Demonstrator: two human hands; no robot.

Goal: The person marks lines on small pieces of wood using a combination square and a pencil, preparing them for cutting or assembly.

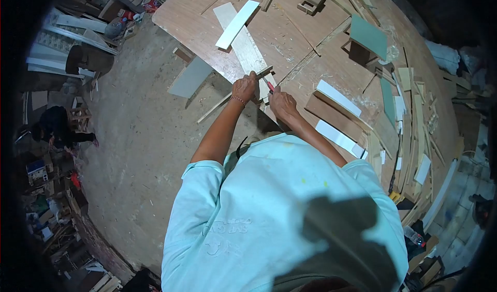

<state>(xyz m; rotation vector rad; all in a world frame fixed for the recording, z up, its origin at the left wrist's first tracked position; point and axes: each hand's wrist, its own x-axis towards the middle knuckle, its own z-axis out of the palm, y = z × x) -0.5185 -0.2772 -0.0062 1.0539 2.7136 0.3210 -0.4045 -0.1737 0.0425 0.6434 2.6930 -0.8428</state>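
My left hand (244,88) is closed, its fingers gripping a short, narrow wooden strip (264,71) at the table's near edge. Just to its right, my right hand (283,105) is closed around a small red-handled tool (270,86) whose exact kind I cannot make out. The tool points toward the strip. Beneath both lies a long pale board (247,51), reaching away across the table. A shorter white board (238,24) rests crosswise over its far part.
The brown wooden table (217,59) carries a green-topped piece (368,37), a small wooden frame (311,2), white-edged boards (338,98) and several long strips on the right. A grey panel (190,78) stands off the table's left edge. A person (54,126) is low at far left.
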